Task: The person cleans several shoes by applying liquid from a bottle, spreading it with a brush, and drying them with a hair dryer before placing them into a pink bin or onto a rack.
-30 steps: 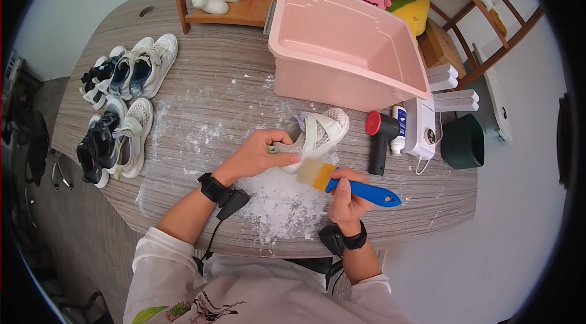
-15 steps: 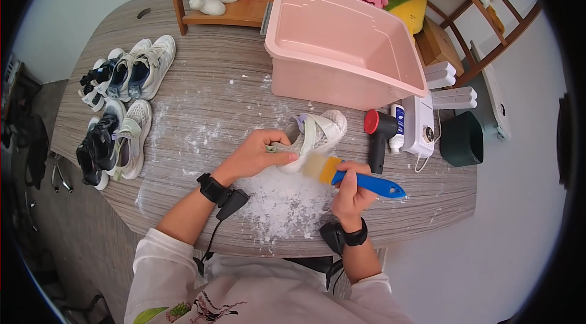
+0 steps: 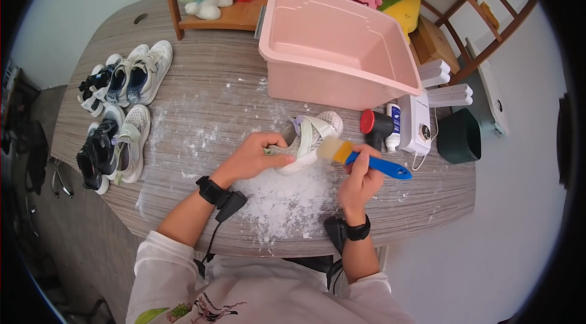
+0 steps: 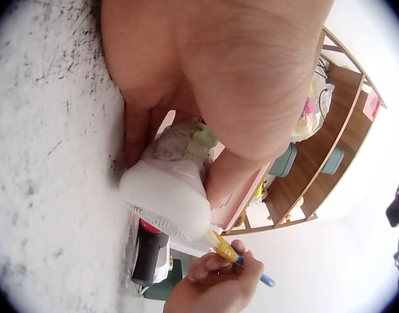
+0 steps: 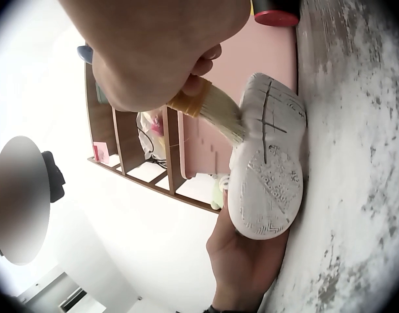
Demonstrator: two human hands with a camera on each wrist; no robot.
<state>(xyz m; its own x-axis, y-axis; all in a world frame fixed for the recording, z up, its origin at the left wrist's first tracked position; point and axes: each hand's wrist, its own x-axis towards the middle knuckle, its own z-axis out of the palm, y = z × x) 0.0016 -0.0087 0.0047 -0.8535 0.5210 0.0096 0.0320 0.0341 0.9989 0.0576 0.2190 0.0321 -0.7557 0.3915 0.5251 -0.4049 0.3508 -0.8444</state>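
A white shoe with pale green trim (image 3: 308, 136) is held at its heel end by the left hand (image 3: 255, 156), thumb on the near side. The right hand (image 3: 361, 183) grips a blue-handled brush (image 3: 384, 167) near its yellow collar. Its pale bristles touch the shoe's near side. In the right wrist view the bristles (image 5: 224, 116) meet the edge of the white sole (image 5: 268, 176), which faces that camera. The left wrist view shows the shoe's heel (image 4: 167, 195) between left thumb and fingers, with the brush's yellow part (image 4: 227, 250) beyond.
White powder (image 3: 284, 205) lies on the wooden table (image 3: 201, 74) under and around the shoe. Several shoes (image 3: 131, 135) stand at the left. A pink bin (image 3: 342, 80) is behind, with a black-and-red device (image 3: 376, 127), a bottle (image 3: 393, 129), a white appliance (image 3: 416, 119) and a dark green container (image 3: 461, 138) at right.
The right hand and brush have moved right and away from the body along the shoe's side, toward the toe. The left hand keeps its hold on the shoe.
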